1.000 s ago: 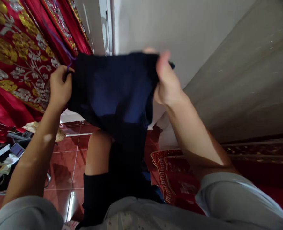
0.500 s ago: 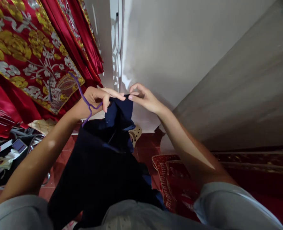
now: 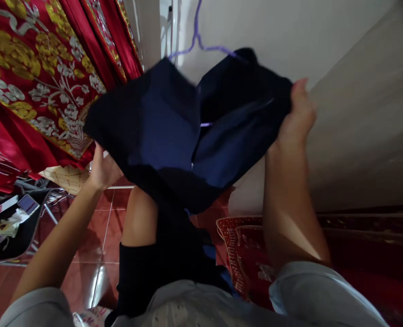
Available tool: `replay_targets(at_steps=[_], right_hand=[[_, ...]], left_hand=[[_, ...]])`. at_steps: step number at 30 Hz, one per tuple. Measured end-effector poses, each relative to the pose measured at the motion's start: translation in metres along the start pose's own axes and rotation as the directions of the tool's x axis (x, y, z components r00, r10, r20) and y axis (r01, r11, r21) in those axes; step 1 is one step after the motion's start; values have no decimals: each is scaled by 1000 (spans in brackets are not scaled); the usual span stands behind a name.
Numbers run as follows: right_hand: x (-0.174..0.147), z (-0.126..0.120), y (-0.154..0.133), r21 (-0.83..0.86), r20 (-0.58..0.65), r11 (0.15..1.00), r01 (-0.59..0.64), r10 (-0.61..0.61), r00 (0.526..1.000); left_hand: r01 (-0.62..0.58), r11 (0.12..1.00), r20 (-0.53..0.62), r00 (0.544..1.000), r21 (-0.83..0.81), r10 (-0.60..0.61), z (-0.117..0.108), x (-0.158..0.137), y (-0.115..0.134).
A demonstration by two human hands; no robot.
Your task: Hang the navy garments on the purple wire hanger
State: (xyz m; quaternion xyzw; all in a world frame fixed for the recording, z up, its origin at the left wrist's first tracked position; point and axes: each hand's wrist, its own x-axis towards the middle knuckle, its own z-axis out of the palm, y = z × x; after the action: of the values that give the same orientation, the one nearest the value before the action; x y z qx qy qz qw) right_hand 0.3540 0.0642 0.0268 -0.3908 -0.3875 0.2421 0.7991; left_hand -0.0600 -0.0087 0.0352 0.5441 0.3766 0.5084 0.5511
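Observation:
A dark navy garment [image 3: 167, 122] is spread out in front of me, with an opening down its middle. It hangs on a purple hanger [image 3: 196, 38], whose hook points up toward the wall. Through the opening shows a short piece of the hanger's lower bar. My left hand [image 3: 106, 168] is at the garment's lower left edge, its fingers partly hidden behind the cloth. On the other side, my right hand [image 3: 298, 116] grips the right edge, thumb in front and fingers behind.
Red curtains with gold and silver embroidery [image 3: 47, 72] hang at the left. Below them, a black chair [image 3: 27, 245] carries a phone and papers. A pale wall [image 3: 256, 27] stands ahead. Red embroidered cloth [image 3: 249, 254] lies at lower right, above red floor tiles [image 3: 95, 227].
My hands have moved apart, spreading the garment that was bunched between them. The purple hanger, previously by my left wrist, is now upright inside the garment, and the garment has been raised.

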Motion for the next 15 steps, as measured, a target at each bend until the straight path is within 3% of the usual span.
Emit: replay_targets(at_steps=[3, 8, 10, 11, 13, 15], right_hand=[[2, 13, -2, -25, -7, 996, 86, -86, 996], [-31, 38, -11, 102, 87, 994, 34, -43, 995], [-43, 33, -19, 18, 216, 999, -34, 29, 976], [-49, 28, -24, -66, 311, 995, -81, 98, 946], [-58, 20, -32, -244, 473, 956, -162, 263, 841], [-69, 19, -38, -337, 531, 918, -209, 368, 763]], left_hand=[[-88, 988, -125, 989, -127, 73, 1, 2, -11], [-201, 978, -419, 893, -45, 164, 18, 6, -32], [-240, 970, -470, 859, -20, 203, 22, 1, -38], [-252, 968, -484, 849, -15, 213, 23, -2, -40], [-247, 968, -503, 841, -30, 199, 25, -11, -44], [-220, 972, -522, 840, -79, 147, 28, -21, -48]])
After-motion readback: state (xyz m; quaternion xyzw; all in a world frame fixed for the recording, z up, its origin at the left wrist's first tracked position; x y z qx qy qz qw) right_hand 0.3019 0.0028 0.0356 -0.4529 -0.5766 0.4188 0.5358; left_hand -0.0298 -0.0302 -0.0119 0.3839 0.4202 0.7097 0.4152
